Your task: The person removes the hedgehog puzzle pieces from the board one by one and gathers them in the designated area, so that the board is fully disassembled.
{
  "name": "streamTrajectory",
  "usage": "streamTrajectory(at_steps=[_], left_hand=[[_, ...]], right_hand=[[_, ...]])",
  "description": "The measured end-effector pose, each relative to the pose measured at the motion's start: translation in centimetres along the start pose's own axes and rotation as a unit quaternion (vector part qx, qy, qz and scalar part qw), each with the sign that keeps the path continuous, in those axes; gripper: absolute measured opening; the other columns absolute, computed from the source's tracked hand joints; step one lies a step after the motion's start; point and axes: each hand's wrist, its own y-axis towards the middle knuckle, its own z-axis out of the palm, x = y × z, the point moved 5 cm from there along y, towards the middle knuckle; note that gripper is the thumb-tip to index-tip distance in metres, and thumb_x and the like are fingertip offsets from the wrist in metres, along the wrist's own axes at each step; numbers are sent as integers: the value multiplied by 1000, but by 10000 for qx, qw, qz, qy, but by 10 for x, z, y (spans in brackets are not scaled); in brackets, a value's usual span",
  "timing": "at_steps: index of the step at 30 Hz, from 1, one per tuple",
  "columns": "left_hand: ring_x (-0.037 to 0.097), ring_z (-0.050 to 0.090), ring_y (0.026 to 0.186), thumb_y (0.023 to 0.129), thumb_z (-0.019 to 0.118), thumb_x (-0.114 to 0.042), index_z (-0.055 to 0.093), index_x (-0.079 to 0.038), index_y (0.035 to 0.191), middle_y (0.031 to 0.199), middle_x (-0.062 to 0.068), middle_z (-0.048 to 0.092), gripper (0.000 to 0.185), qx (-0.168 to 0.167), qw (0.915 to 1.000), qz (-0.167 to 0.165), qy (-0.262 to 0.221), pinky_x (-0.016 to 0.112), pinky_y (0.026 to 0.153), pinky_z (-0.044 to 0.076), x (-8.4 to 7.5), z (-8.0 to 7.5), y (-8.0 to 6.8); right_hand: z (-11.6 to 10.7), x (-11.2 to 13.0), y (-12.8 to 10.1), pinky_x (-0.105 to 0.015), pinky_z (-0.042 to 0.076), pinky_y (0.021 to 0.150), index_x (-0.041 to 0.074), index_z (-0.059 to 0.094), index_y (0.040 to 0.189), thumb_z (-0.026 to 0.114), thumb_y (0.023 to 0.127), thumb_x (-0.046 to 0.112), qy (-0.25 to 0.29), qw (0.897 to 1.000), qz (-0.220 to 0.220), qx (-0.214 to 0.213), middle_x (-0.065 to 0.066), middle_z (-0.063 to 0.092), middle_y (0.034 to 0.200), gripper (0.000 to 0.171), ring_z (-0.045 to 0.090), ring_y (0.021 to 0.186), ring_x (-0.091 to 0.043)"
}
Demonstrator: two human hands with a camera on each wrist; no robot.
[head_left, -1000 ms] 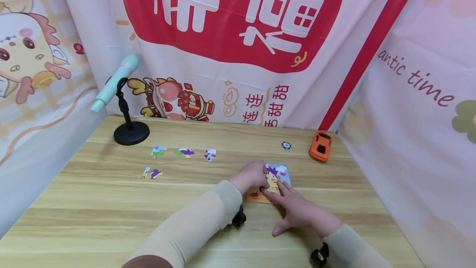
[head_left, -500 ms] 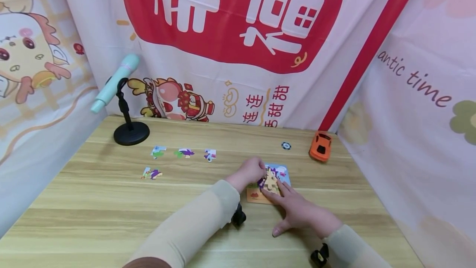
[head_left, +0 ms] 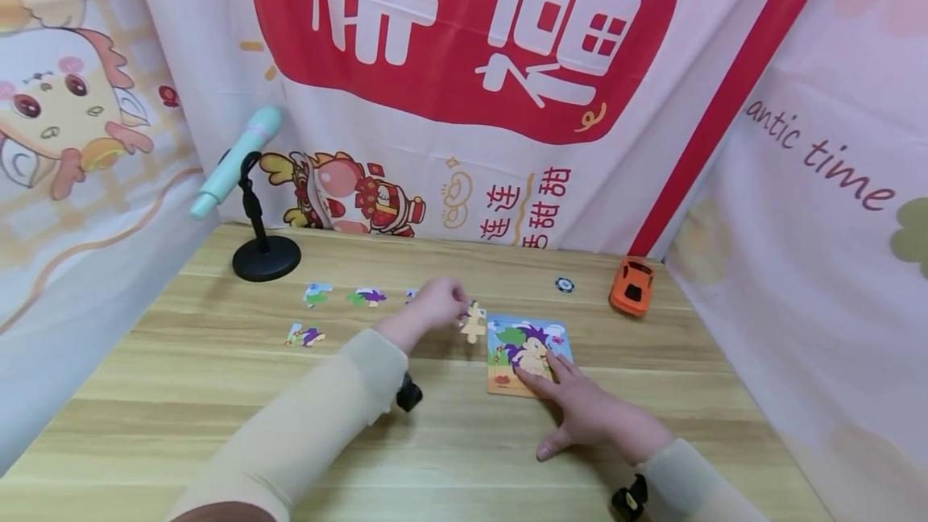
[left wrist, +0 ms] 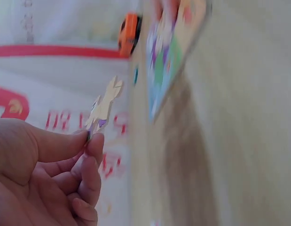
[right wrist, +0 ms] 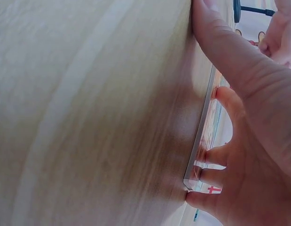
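My left hand (head_left: 435, 304) is over the table, left of the puzzle board. Between its thumb and index finger it pinches a jigsaw piece (head_left: 474, 323), whose plain wood-coloured side faces the head camera. In the left wrist view that piece (left wrist: 106, 104) stands out from the fingertips, raised off the table. The square puzzle board (head_left: 500, 383) lies flat and shows a purple-haired hedgehog picture. My right hand (head_left: 590, 409) rests with spread fingers on the board's lower right part, its thumb on the table. The right wrist view shows the fingertips touching the board's edge area (right wrist: 208, 125).
Several loose jigsaw pieces lie at left, among them a green one (head_left: 316, 294), a purple one (head_left: 368, 296) and a nearer one (head_left: 306, 336). A microphone (head_left: 239, 159) on a black stand (head_left: 267, 258), a small round chip (head_left: 564, 285) and an orange toy car (head_left: 632, 287) stand farther back.
My left hand has lifted the jigsaw piece away from the board and carried it left and back. My right hand has stayed on the board. The head view has shifted slightly.
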Motion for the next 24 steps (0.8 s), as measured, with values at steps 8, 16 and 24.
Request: streamTrajectory(at_steps=[8, 16, 24], left_hand=[[23, 56, 79, 90, 64, -6, 61, -3, 87, 85, 8, 62, 5, 55, 9978, -432, 498, 34, 70, 49, 51, -65, -24], [21, 51, 71, 89, 60, 0, 58, -3, 81, 80, 8, 57, 9, 152, 9938, -981, 504, 32, 62, 43, 111, -100, -56], [22, 50, 71, 87, 62, -1, 58, -5, 79, 79, 7, 55, 10, 90, 9930, -951, 696, 33, 63, 42, 133, -100, -62]], right_hand=[[2, -2, 0, -70, 19, 106, 50, 27, 151, 79, 56, 69, 202, 9996, 137, 104, -19, 6, 162, 110, 5, 145, -46], [3, 0, 1, -70, 19, 106, 50, 27, 152, 78, 55, 70, 148, 9998, 74, 77, -20, 3, 162, 112, 5, 145, -47], [1, 2, 1, -70, 20, 106, 48, 28, 152, 79, 54, 70, 70, 9999, 68, 57, -23, 3, 162, 113, 6, 144, -49]])
